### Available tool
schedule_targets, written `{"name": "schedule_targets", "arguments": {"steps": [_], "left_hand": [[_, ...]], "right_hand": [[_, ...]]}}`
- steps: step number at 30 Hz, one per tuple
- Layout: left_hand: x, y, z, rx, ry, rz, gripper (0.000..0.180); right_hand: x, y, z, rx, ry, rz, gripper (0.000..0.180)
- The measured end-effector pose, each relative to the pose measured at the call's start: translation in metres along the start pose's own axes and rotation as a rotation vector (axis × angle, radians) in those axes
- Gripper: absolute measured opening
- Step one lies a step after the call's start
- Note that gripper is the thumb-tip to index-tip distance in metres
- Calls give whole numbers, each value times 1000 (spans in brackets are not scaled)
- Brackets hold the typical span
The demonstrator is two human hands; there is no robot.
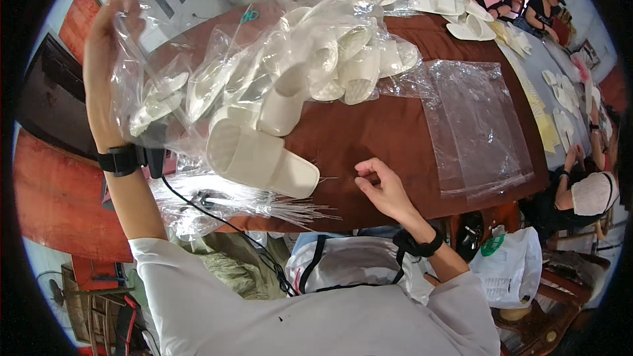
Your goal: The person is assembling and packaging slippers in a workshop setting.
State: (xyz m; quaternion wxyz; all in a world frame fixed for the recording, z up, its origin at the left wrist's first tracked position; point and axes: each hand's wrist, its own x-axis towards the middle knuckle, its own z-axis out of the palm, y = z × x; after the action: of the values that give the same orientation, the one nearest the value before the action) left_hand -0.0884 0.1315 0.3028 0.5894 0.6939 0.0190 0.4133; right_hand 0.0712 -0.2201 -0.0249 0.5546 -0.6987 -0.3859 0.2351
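Note:
My left hand [125, 10] is raised at the far left, slightly blurred, closed on a clear plastic bag [125, 86] that hangs down along my forearm. White slippers [158, 105] show through plastic beside that forearm. Over the brown tabletop [343, 138], my right hand [386, 191] hovers with fingers loosely curled, thumb and forefinger apart and nothing visible between them. To its left lies a loose white slipper [264, 158], sole edge toward me, with another slipper [283, 102] leaning behind it. Several more slippers [356, 59] in clear bags are heaped farther back.
Flat clear bags [478, 132] lie at the table's right. Thin white ties [283, 207] and a black cable [191, 201] are near the front edge. A white shopping bag [508, 267] stands at lower right. Other people sit around the far and right sides, with more slippers [471, 26].

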Motion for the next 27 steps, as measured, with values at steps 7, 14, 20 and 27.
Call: {"name": "schedule_targets", "arguments": {"steps": [7,14,20,27], "left_hand": [[-77,8,42,61,316,63,41],[-113,-33,47,-108,157,-214,41],[-121,-81,133,-240,14,-432,40],[-121,-183,121,225,-555,-710,24]], "right_hand": [[8,-10,4,-14,-105,45,24],[-7,-23,-48,331,-18,106,24],[-48,-9,-125,215,119,108,30],[-72,-1,-167,439,294,293,24]]}}
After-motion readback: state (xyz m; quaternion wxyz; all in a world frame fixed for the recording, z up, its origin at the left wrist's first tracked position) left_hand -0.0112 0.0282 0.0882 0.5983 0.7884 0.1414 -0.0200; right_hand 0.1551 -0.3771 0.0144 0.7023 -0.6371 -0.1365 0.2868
